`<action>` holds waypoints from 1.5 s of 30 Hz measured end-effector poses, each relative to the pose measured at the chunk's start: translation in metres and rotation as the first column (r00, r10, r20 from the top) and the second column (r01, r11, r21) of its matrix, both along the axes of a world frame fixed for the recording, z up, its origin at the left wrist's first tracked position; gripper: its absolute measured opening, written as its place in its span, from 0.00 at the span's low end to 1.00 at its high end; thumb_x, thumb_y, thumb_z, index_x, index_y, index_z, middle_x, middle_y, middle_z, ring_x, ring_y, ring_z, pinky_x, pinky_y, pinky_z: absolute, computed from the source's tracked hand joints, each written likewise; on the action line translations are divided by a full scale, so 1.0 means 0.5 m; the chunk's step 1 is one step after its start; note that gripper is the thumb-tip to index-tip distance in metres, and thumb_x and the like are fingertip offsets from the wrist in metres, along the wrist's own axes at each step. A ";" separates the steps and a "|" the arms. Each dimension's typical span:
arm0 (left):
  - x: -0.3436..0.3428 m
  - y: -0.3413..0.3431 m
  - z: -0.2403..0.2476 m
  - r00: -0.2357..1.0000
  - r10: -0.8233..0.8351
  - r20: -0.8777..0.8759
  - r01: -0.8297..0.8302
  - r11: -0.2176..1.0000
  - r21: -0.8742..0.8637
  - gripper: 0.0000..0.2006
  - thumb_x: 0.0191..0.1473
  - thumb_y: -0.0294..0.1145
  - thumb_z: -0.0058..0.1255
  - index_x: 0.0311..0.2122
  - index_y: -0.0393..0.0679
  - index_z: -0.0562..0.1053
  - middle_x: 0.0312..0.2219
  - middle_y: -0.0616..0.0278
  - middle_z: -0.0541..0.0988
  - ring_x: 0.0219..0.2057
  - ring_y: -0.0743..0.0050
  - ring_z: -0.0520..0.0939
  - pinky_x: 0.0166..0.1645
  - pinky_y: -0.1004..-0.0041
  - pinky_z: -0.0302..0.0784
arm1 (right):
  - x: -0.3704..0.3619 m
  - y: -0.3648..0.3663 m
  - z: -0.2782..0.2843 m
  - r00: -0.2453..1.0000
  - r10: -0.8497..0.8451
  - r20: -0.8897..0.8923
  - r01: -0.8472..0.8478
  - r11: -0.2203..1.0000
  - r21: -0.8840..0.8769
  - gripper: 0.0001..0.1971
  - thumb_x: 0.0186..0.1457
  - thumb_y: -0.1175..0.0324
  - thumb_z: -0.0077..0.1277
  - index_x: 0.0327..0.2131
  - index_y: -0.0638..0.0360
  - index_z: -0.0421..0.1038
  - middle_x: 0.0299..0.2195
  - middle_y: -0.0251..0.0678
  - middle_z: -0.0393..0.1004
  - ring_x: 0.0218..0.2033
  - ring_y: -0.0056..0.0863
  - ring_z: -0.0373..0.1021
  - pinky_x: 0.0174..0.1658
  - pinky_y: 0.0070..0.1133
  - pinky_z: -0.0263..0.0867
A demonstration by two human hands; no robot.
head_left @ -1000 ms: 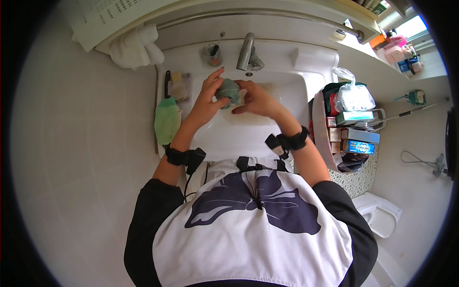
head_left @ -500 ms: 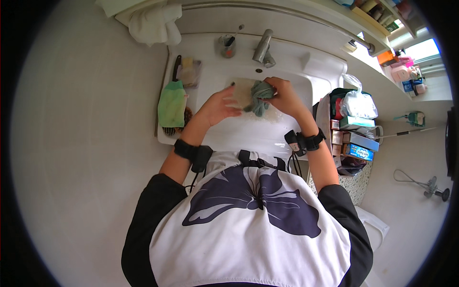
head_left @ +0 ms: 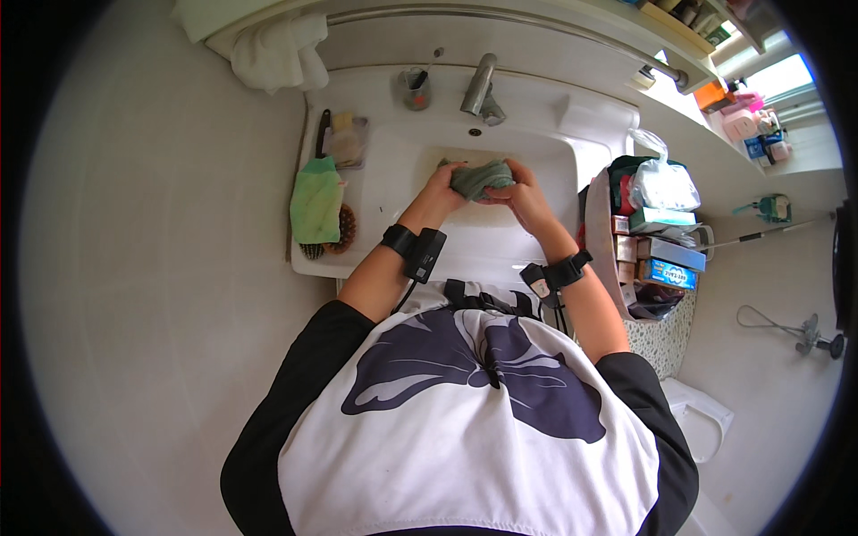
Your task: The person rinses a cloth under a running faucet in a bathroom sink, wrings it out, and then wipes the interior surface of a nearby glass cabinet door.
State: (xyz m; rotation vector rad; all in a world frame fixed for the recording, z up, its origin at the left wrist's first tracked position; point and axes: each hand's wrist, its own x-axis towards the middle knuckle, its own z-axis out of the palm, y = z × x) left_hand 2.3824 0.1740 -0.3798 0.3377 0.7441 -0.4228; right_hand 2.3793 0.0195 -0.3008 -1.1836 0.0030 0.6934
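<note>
A bunched grey-green cloth [head_left: 483, 181] is held between my two hands above the white sink basin [head_left: 413, 234]. My left hand [head_left: 443, 189] is closed on the cloth's left end. At the other end, my right hand [head_left: 522, 192] grips it with the fingers curled round. Below the cloth, murky, yellowish water [head_left: 456, 214] lies in the basin. Just beyond the hands stands the metal tap [head_left: 479, 85], over a small dark overflow hole [head_left: 475, 132] in the basin wall.
On the left ledge are a green cloth [head_left: 316, 198], a round brown hairbrush [head_left: 344, 230] and a soap dish [head_left: 349, 143]. A glass with a toothbrush [head_left: 415, 92] stands behind the basin. Boxes [head_left: 668, 259] and a white plastic bag [head_left: 666, 186] crowd the right side. A white towel [head_left: 281, 55] hangs far left.
My left hand, open beside the cloth before, has moved right and closed on it. The cloth, hanging loosely from my right hand earlier, is now bunched between both hands.
</note>
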 end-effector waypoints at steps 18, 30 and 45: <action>0.008 -0.009 0.029 0.972 0.078 -0.220 -0.094 0.994 -0.063 0.09 0.52 0.26 0.37 0.39 0.38 0.65 0.37 0.51 0.72 0.38 0.56 0.76 0.43 0.58 0.72 | -0.033 -0.034 0.035 0.300 0.504 0.810 0.523 0.623 -0.582 0.34 0.36 0.79 0.47 0.52 0.53 0.54 0.54 0.45 0.50 0.52 0.46 0.54 0.53 0.39 0.51; -0.012 -0.044 0.072 0.936 0.286 -0.207 -0.109 0.792 0.600 0.13 0.40 0.28 0.52 0.34 0.42 0.66 0.29 0.61 0.71 0.30 0.66 0.74 0.34 0.66 0.72 | -0.009 0.027 -0.059 0.491 0.713 0.501 0.347 0.368 -0.863 0.20 0.31 0.70 0.52 0.34 0.64 0.67 0.24 0.47 0.71 0.27 0.40 0.70 0.29 0.30 0.66; -0.027 -0.015 0.040 0.987 -0.086 0.135 -0.006 0.820 0.572 0.08 0.42 0.23 0.47 0.32 0.38 0.67 0.29 0.60 0.72 0.29 0.65 0.75 0.33 0.65 0.73 | 0.021 0.012 -0.098 0.828 0.544 -0.137 -0.548 0.733 -0.403 0.09 0.36 0.71 0.52 0.26 0.63 0.67 0.18 0.32 0.66 0.14 0.19 0.61 0.14 0.15 0.55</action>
